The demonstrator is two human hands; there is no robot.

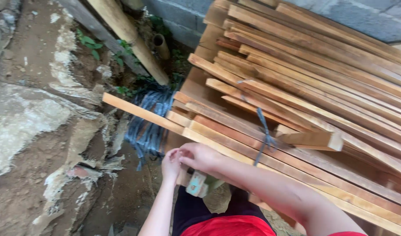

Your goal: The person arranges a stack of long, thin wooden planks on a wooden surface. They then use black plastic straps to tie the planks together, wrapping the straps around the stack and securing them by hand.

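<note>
A pile of long reddish-brown wooden slats fills the right side, leaning toward a grey block wall. One pale slat sticks out farthest to the left at the pile's near edge. My left hand and my right hand meet just below that edge, fingertips pinched together on something too small to make out. A small greenish block shows right under my hands. A dark blue strap lies across the slats to the right of my right hand.
A bundle of dark blue-grey straps hangs under the slat ends. Thick wooden poles lean at the back left. Bare earth and crumbling concrete cover the left side. A grey block wall stands behind.
</note>
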